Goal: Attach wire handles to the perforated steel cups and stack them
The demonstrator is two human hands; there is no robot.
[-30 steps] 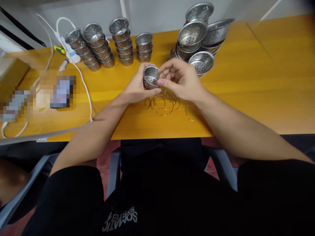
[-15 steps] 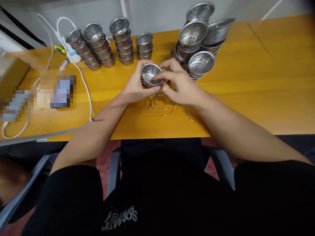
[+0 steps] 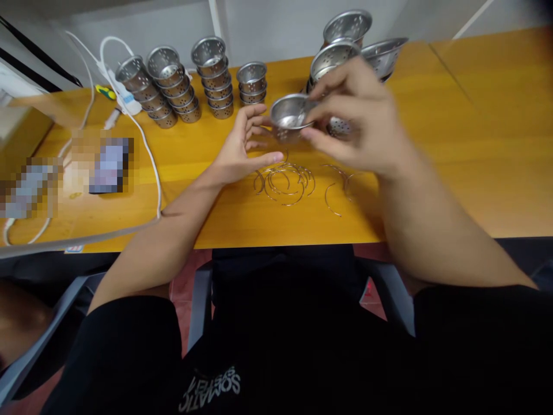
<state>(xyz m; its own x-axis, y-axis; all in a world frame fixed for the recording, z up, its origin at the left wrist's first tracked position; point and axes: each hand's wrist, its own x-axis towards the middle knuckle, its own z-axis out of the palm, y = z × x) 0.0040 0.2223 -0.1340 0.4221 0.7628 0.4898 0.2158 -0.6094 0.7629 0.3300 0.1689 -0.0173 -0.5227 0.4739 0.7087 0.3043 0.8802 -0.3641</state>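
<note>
My right hand [image 3: 360, 118] pinches the rim of a small perforated metal cup [image 3: 290, 114] at its right side and holds it above the table. Motion blurs both the cup and the hand a little. Just left of the cup, my left hand [image 3: 246, 144] is open, thumb and fingers apart, with nothing in its grasp. Below them, several thin curved wires [image 3: 285, 183] lie in a loose heap on the wood. A single curved wire [image 3: 330, 202] rests to the right of that heap. Wider perforated metal cups [image 3: 334, 57] stand stacked behind my right hand, which partly hides them.
Stacks of small perforated cups [image 3: 216, 80] line the back of the yellow wooden table [image 3: 466, 144]. On the left lie a white cable [image 3: 151, 155], a blurred-out phone [image 3: 111, 164] and a yellow-green tool [image 3: 105, 92]. A person's leg shows at the lower left edge.
The small cup has left my left hand and moved right and slightly up in my right hand. My left fingers have opened. My right hand has risen and shifted right, uncovering more wires.
</note>
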